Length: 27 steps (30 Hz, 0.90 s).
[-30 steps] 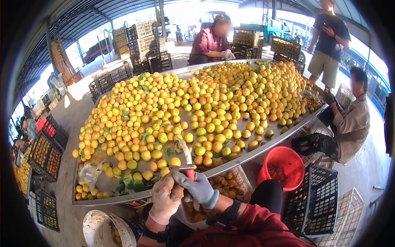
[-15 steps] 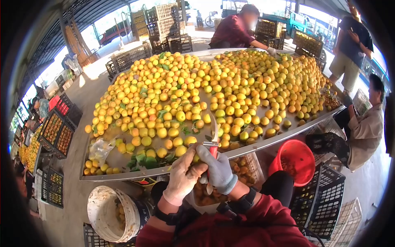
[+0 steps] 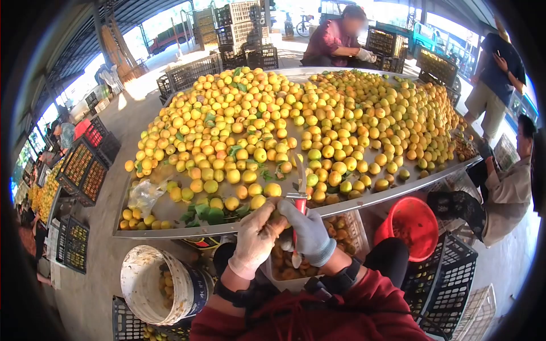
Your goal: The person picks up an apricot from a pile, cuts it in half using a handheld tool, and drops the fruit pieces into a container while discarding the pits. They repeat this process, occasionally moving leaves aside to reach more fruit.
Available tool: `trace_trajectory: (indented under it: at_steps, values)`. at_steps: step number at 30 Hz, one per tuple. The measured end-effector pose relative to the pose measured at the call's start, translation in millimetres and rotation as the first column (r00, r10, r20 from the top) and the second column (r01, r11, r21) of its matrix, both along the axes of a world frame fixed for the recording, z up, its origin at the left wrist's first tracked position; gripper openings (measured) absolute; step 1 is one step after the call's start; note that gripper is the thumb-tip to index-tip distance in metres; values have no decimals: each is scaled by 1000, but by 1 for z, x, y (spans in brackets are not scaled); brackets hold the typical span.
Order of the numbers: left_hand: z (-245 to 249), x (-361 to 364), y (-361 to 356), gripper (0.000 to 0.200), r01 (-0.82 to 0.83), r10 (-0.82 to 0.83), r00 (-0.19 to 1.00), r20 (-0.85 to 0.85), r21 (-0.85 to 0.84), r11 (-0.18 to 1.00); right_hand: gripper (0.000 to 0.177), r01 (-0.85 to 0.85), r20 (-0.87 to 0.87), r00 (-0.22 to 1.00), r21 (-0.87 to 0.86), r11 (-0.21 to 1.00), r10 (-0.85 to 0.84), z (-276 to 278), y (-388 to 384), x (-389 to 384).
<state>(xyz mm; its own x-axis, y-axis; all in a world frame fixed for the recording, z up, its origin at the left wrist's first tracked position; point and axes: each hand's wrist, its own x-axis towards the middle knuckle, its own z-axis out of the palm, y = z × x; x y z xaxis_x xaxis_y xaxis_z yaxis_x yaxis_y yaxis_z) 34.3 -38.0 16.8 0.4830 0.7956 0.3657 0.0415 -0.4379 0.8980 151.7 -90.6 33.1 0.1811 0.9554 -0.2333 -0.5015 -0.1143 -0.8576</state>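
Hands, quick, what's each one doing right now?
Left hand: closed, fingers curled; can't tell whether it holds anything.
Right hand: closed around the red-handled curved knife.

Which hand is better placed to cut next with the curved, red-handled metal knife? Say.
Right, likely: the grey-gloved right hand grips the knife by its handle; the pale-gloved left hand sits beside it.

A red truck and a bicycle stand far back — a person in shorts stands at right.

Both gloved hands together, left hand and right hand, fingers apparently curled.
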Motion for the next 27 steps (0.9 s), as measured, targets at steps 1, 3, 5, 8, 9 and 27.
trace_trajectory:
  at_steps: [1,3,5,8,9,27]
  values:
    - [-3,-1,1,33,-6,6,1000,0,1,1000,31,-40,54,998,-36,999,42,-1,0,4]
    - [-10,-2,4,34,88,-88,996,8,57,995,30,-75,117,991,30,997,71,1,0,8]
    - [-5,1,-1,34,89,-96,993,69,97,991,29,-30,140,990,63,998,21,-10,5,6]
    - [-4,11,-7,34,217,-78,930,359,-366,905,28,92,48,994,131,987,-99,-4,4,-5]
    - [-4,16,-10,34,215,-74,930,361,-367,905,27,168,-72,985,153,974,-159,-1,4,-10]
    - [-6,31,-12,29,129,271,659,702,-460,878,22,313,131,906,435,844,-403,-21,22,-31]
